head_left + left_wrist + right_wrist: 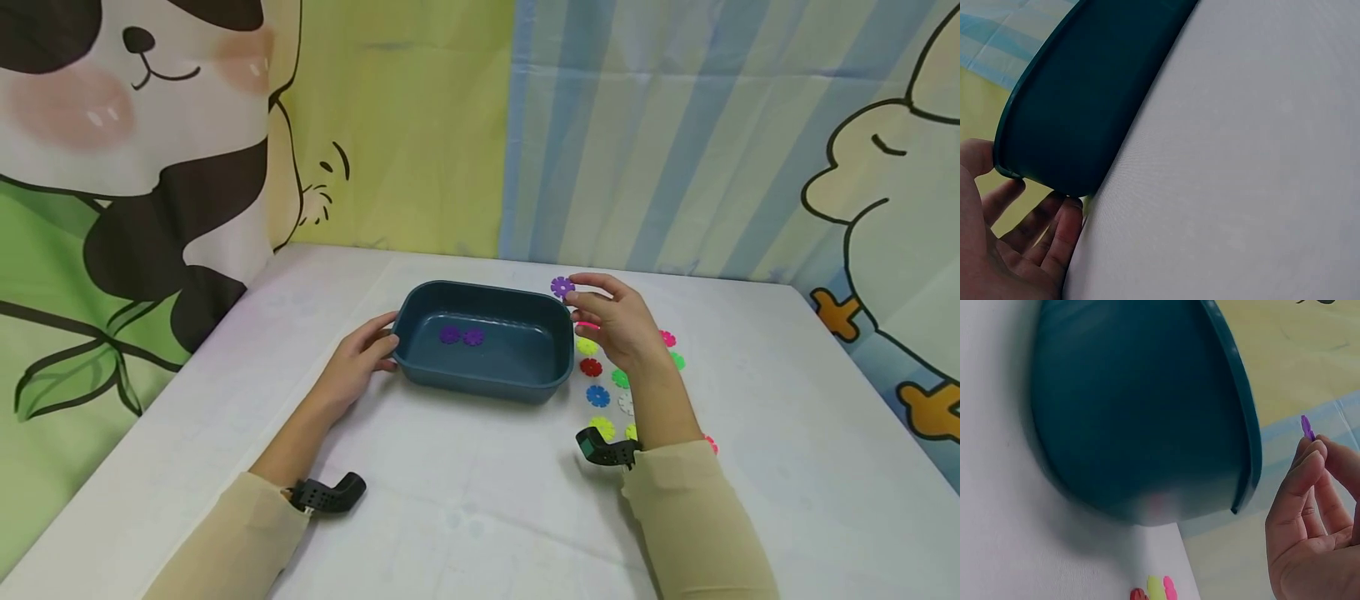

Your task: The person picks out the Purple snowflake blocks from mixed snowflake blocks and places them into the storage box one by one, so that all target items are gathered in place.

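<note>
A dark teal rectangular basin (483,387) stands on the white table, with two purple notched discs (450,334) lying inside on its floor. My left hand (358,358) holds the basin's left end, fingertips against the rim and outer wall; in the left wrist view, the fingers (1063,234) bend against that end. Beyond the basin's right rim, my right hand (615,321) pinches another purple flower-shaped disc (562,287) between thumb and forefinger. The right wrist view shows this disc (1307,427) edge-on, above the rim's height.
Several notched discs lie right of the basin, among them a red one (590,367), a blue one (597,396) and a yellow one (602,428). My right forearm covers some of them. A patterned curtain (420,125) hangs behind the table (465,500).
</note>
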Motion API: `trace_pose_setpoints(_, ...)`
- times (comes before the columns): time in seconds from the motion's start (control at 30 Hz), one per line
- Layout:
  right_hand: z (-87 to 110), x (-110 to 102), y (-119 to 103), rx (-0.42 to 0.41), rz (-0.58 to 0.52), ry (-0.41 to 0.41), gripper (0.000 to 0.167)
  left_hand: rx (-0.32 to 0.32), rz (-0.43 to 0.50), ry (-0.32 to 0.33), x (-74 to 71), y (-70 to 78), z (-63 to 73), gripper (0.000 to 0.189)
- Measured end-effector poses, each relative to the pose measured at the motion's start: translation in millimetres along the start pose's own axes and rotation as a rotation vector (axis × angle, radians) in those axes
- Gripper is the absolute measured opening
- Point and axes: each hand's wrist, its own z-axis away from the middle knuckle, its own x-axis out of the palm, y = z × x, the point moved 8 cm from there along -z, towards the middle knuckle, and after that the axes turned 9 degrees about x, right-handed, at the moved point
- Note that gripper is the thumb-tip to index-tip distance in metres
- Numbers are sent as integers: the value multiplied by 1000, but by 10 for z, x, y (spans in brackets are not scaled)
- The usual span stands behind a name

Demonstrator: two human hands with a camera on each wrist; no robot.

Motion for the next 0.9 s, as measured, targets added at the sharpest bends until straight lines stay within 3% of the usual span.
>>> trace_pose_setpoints(0.4,-45,222,-27,-15,-27,-50,38,-6,-21,6,1,21,3,52)
trace_pose_setpoints(0.9,-123,597,34,-20,-8,-135,35,-12,-24,10,-3,26,15,52)
